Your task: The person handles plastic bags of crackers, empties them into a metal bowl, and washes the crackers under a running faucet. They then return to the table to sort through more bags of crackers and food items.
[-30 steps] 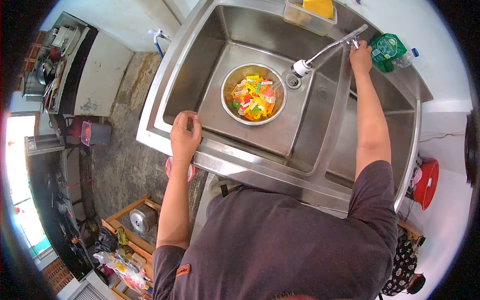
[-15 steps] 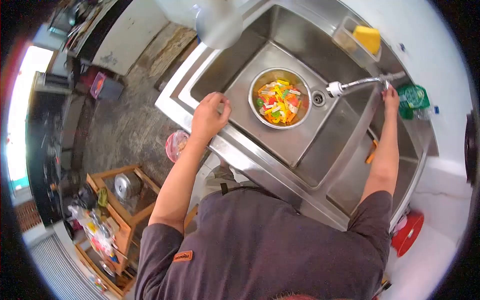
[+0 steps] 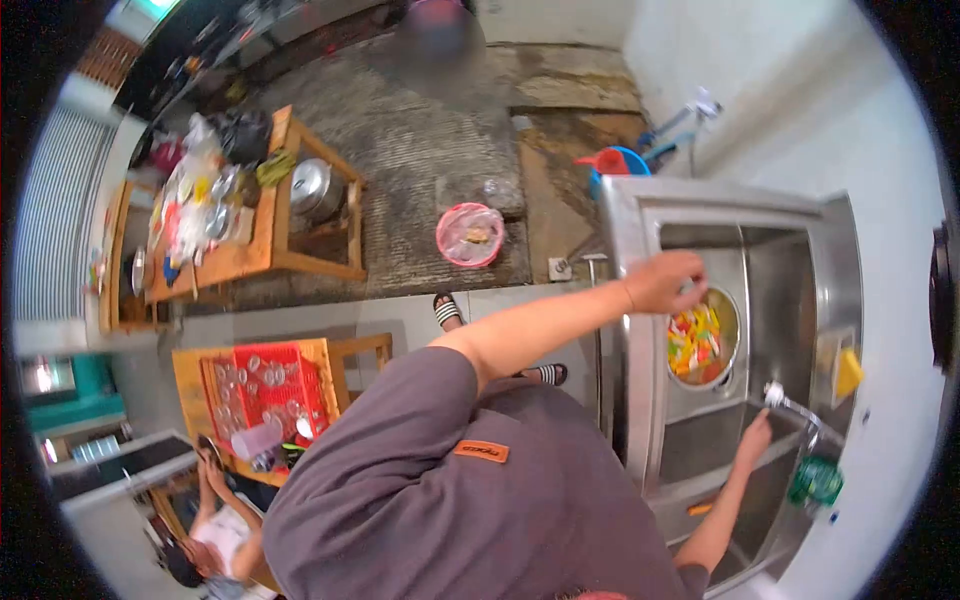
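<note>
Hovering at the right of the frame, the left hand (image 3: 665, 282) hangs loosely curled, holding nothing, just above the metal bowl (image 3: 729, 320) of coloured pieces (image 3: 692, 345) in the sink (image 3: 628, 230). Lower down, the right hand (image 3: 755, 440) meets the tap (image 3: 795, 408); whether it grips is unclear.

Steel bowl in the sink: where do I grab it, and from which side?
Probably best to pinch the rim of the steel bowl from above, at the edge nearest the left hand. It sits upright, filled with coloured pieces, so no inside grip; the faucet head and right hand crowd the opposite edge.
</note>
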Demonstrator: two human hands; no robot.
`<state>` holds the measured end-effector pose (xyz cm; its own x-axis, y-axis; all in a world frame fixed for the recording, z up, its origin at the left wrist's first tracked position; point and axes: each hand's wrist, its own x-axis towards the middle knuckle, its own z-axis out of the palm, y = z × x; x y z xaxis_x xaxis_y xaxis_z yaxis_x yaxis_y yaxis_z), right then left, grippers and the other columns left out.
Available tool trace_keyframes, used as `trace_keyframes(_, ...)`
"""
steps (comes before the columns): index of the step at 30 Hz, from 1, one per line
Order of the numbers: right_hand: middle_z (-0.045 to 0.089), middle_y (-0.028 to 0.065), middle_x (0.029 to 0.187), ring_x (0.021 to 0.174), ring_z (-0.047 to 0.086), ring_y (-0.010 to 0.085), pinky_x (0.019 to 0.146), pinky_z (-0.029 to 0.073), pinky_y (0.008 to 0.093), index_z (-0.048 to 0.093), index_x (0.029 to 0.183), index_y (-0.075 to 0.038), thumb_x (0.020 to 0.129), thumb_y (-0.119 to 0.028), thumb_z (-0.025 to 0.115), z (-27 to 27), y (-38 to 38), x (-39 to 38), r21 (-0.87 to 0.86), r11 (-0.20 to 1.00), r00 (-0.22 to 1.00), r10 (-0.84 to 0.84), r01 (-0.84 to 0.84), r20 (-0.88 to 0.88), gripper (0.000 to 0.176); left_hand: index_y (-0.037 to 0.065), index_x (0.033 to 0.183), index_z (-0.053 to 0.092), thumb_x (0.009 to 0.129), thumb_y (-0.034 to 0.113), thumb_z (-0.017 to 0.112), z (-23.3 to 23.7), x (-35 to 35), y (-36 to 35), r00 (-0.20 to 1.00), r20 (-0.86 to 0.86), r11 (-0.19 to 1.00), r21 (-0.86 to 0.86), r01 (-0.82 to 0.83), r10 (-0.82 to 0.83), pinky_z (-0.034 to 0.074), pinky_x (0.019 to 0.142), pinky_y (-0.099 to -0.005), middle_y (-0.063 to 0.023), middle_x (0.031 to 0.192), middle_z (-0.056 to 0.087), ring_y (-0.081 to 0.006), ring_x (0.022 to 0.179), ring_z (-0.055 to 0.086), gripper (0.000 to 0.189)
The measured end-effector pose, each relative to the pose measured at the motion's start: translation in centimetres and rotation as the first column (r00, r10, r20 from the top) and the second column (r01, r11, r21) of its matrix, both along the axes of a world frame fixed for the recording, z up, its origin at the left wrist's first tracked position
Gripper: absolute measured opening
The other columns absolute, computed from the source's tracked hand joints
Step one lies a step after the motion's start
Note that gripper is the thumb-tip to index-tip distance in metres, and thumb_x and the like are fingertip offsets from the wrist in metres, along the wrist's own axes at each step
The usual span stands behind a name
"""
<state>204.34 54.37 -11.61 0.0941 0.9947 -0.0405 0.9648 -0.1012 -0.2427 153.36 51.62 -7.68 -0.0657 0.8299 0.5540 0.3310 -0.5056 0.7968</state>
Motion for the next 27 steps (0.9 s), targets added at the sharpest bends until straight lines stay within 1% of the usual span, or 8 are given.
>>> trace_keyframes(2, 0.070, 0.0188, 0.091, 0.069, 0.060, 0.0364, 0.070, 0.048, 0.0428, 0.067, 0.112, -0.001, 0.105, -0.036, 0.046, -3.0, -1.7, -4.1, 0.251, 0.903, 0.926, 0.374, -0.350, -0.054, 0.041, 0.005, 0.091, 0.060, 0.088, 0.014, 0.066, 1.0, -1.7, -2.3, 0.998, 0.066, 0.998, 0.060, -0.018, 0.014, 0.050, 0.075, -0.0422, -0.0136, 0.085, 0.061, -0.0340, 0.084, 0.061, 0.012)
trace_keyframes(4, 0.066, 0.0063, 0.089, 0.079, 0.060, 0.0182, 0.072, 0.047, 0.0320, 0.060, 0.130, -0.007, 0.104, -0.029, 0.051, -1.0, 0.4, -7.9, -0.422, 0.868, 0.906, 0.070, -0.262, -0.417, 0.035, 0.005, 0.090, 0.059, 0.088, 0.015, 0.066, 1.6, -4.6, -5.2, 0.995, 0.102, 0.996, 0.085, 0.005, -0.014, 0.050, 0.074, -0.0423, -0.0129, 0.086, 0.061, -0.0331, 0.083, 0.061, 0.012)
trace_keyframes(8, 0.062, 0.0031, 0.115, 0.108, 0.057, 0.0156, 0.087, 0.045, 0.0324, 0.051, 0.139, -0.009, 0.100, -0.032, 0.060, 10.9, 0.1, -23.8, -0.334, 0.848, 0.260, -0.242, -0.411, -0.935, 0.047, 0.005, 0.092, 0.059, 0.089, 0.016, 0.065, 0.2, -12.9, -11.5, 0.996, 0.091, 1.000, -0.006, -0.022, 0.023, 0.051, 0.073, -0.0417, -0.0129, 0.088, 0.062, -0.0314, 0.081, 0.063, 0.013)
trace_keyframes(11, 0.058, 0.0129, 0.135, 0.126, 0.054, 0.0272, 0.101, 0.046, 0.0387, 0.049, 0.142, -0.005, 0.102, -0.031, 0.055, 6.7, 3.3, -24.7, -0.390, 0.906, 0.515, -0.258, -0.165, -0.818, 0.048, 0.005, 0.095, 0.060, 0.091, 0.019, 0.063, -3.1, -19.5, -16.6, 0.994, 0.103, 0.984, -0.175, -0.030, 0.048, 0.051, 0.073, -0.0415, -0.0128, 0.088, 0.063, -0.0311, 0.082, 0.064, 0.015)
trace_keyframes(13, 0.055, 0.0201, 0.136, 0.126, 0.049, 0.0396, 0.098, 0.042, 0.0493, 0.054, 0.136, -0.003, 0.104, -0.039, 0.047, 4.8, 3.0, -26.3, 0.204, 0.600, 0.619, 0.645, -0.773, 0.448, 0.048, 0.005, 0.096, 0.060, 0.094, 0.024, 0.061, -4.8, -24.6, -20.2, 0.993, 0.035, 0.944, -0.316, -0.097, 0.114, 0.051, 0.073, -0.0419, -0.0131, 0.089, 0.063, -0.0314, 0.082, 0.065, 0.019)
trace_keyframes(18, 0.063, 0.0291, 0.114, 0.103, 0.059, 0.0467, 0.089, 0.047, 0.0516, 0.061, 0.111, 0.006, 0.102, -0.041, 0.043, 2.4, 5.6, -33.5, 0.318, 0.943, 0.995, 0.095, -0.097, 0.024, 0.051, 0.005, 0.098, 0.061, 0.094, 0.029, 0.060, -8.5, -35.2, -30.5, 0.920, -0.037, 0.778, -0.522, -0.351, 0.391, 0.051, 0.073, -0.0458, -0.0161, 0.089, 0.065, -0.0345, 0.084, 0.066, 0.025)
trace_keyframes(24, 0.043, 0.0191, 0.062, 0.063, 0.050, 0.0363, 0.063, 0.040, 0.0489, 0.050, 0.078, 0.005, 0.087, -0.024, 0.050, 4.2, 6.7, -50.8, 0.419, 0.848, 0.928, 0.371, -0.325, -0.033, 0.031, 0.003, 0.102, 0.063, 0.092, 0.030, 0.062, -11.7, -43.4, -40.8, 0.763, -0.136, 0.552, -0.612, -0.566, 0.632, 0.051, 0.073, -0.0451, -0.0177, 0.090, 0.068, -0.0345, 0.084, 0.067, 0.028)
trace_keyframes(27, 0.057, 0.0092, 0.091, 0.075, 0.059, 0.0198, 0.071, 0.051, 0.0340, 0.054, 0.108, 0.001, 0.096, -0.015, 0.060, 2.0, 7.9, -59.9, 0.206, 0.810, 0.669, 0.573, -0.549, -0.473, 0.021, 0.003, 0.103, 0.063, 0.092, 0.030, 0.062, -12.1, -45.7, -43.3, 0.686, -0.083, 0.460, -0.683, -0.567, 0.722, 0.051, 0.073, -0.0437, -0.0175, 0.088, 0.067, -0.0331, 0.083, 0.067, 0.029)
